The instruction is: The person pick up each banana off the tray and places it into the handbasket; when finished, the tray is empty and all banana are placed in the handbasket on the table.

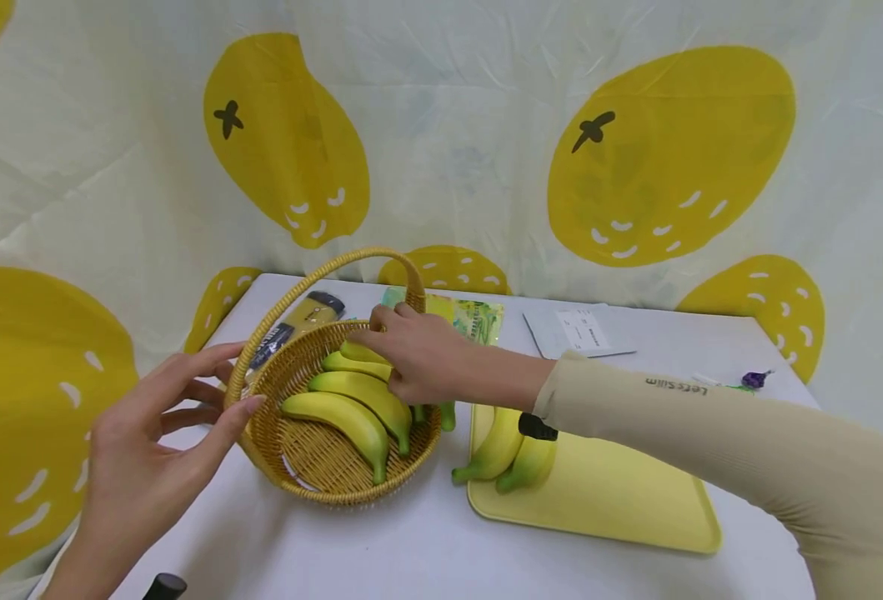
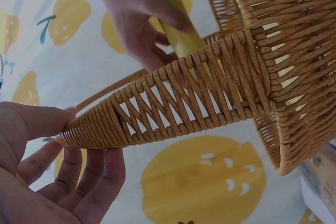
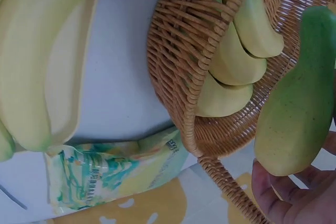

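Right hand (image 1: 426, 358) reaches over the far rim of the basket (image 1: 261, 433), fingers curled round a banana (image 3: 299, 98) held just above the bananas (image 1: 351, 412) already lying inside; the held banana's long axis runs roughly from the green end by the rim down into the bowl, so it sits directly over the pile, not yet touching as far as I can tell. Left hand (image 1: 156, 433) is nearer the basket's near-left side, fingers straight and spread against the rim, steadying it, gripping nothing. More bananas wait on the tray (image 1: 621, 500) to the right on the bench (image 1: 411, 550).
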{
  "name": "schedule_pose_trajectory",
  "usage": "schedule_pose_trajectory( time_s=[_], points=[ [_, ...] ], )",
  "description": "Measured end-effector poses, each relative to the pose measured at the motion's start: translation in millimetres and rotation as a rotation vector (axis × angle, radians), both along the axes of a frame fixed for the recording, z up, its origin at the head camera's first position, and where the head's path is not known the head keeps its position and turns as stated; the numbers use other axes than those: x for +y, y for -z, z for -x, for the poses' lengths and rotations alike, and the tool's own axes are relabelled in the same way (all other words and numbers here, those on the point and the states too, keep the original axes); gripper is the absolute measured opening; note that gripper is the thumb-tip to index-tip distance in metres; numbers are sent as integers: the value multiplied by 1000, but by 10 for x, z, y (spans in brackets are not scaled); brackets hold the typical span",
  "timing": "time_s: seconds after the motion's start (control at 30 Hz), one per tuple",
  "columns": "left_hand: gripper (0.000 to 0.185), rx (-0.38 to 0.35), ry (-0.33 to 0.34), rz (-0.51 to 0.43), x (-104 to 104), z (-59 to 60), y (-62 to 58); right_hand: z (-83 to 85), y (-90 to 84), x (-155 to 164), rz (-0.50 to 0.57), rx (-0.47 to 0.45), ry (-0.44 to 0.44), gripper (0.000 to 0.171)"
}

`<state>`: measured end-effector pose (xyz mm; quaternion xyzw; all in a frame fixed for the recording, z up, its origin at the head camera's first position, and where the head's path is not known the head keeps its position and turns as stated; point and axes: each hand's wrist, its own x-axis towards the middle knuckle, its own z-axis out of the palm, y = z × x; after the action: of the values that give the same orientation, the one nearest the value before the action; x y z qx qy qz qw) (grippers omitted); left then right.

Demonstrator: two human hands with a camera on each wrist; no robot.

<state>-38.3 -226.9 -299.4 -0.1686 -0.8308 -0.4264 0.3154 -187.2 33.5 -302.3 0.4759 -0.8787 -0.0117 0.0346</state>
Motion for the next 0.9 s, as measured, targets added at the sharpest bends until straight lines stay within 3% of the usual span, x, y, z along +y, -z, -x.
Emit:
schedule_pose_trajectory(
  time_s=[0.3, 0.5, 0.73, 0.9],
  points=[
    [71, -6, 3, 4, -8, -2, 6, 167, 152, -304, -163, 39, -17, 68],
    [68, -63, -11, 10, -5, -16, -14, 252, 285, -395, -172, 2, -6, 68],
    [70, -29, -6, 11, -4, -7, 1, 309, 468, -401, -155, -36, 14, 68],
    [68, -39, -3, 7, -14, -16, -8, 305, 503, -398, -129, -27, 1, 68]
  ],
)
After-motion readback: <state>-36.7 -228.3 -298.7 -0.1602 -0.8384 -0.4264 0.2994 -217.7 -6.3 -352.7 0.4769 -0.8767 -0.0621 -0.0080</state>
